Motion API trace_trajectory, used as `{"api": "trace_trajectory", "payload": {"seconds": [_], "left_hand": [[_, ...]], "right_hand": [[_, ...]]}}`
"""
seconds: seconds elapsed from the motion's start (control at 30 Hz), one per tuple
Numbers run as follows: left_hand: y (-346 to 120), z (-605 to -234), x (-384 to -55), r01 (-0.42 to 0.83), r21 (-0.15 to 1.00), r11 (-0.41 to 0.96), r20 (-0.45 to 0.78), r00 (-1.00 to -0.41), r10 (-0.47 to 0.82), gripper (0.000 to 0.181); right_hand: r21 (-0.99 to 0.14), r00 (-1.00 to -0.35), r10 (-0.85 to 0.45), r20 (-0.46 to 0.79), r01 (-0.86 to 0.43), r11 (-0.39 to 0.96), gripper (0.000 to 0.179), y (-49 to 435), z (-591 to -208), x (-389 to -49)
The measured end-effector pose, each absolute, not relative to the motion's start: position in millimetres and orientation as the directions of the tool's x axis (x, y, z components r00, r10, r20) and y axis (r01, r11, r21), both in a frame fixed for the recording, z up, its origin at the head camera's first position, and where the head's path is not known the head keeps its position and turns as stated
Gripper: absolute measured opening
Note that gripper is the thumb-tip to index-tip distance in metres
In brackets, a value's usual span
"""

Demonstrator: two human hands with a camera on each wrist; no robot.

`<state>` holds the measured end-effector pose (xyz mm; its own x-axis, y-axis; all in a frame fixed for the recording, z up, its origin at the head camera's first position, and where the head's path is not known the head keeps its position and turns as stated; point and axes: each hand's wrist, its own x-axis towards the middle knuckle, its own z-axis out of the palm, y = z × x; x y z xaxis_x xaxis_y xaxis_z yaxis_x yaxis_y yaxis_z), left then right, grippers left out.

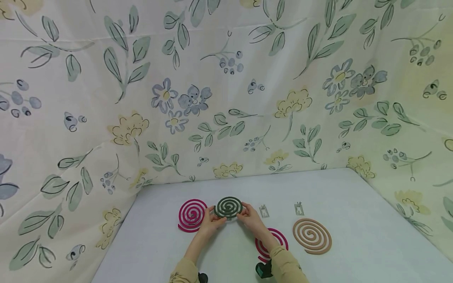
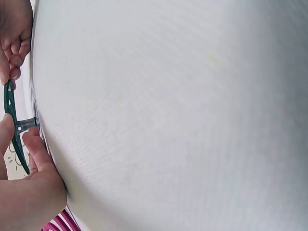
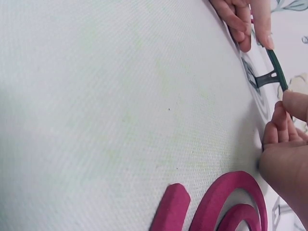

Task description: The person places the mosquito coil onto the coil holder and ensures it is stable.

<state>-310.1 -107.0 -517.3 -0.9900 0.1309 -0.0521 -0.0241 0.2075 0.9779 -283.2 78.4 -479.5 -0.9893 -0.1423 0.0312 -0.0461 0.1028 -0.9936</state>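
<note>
A dark green mosquito coil (image 1: 228,207) sits level, raised above the table on a small metal coil stand (image 3: 267,79). My left hand (image 1: 210,223) pinches its left edge, thumb on top and fingers beneath. On the opposite edge, my right hand (image 1: 250,217) holds the coil in a similar way. Seen edge-on in the left wrist view, the green coil (image 2: 10,108) rests at the top of the stand (image 2: 26,125). The stand's foot touches the tabletop.
A magenta coil (image 1: 192,215) is left of my hands, and another magenta coil (image 1: 260,245) lies partly under my right forearm. A brown coil (image 1: 312,236) lies at the right. Two metal stands (image 1: 264,211) (image 1: 299,208) lie behind it on the white table (image 1: 226,259). Floral cloth hangs behind.
</note>
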Motion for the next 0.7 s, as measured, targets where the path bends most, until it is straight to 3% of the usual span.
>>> {"api": "trace_trajectory", "payload": {"seconds": [0.4,0.7], "left_hand": [[-106,-515,-310,-0.012,0.98,0.199,-0.04,-0.99,0.134,0.074],[-106,-516,-310,-0.024,0.979,0.2,-0.051,-0.99,0.13,0.074]], "right_hand": [[-0.993,-0.989,-0.149,0.017,-0.033,0.109,0.056,81,-511,-305],[-0.993,-0.99,-0.144,0.007,-0.024,0.115,0.057,82,-512,-307]]}}
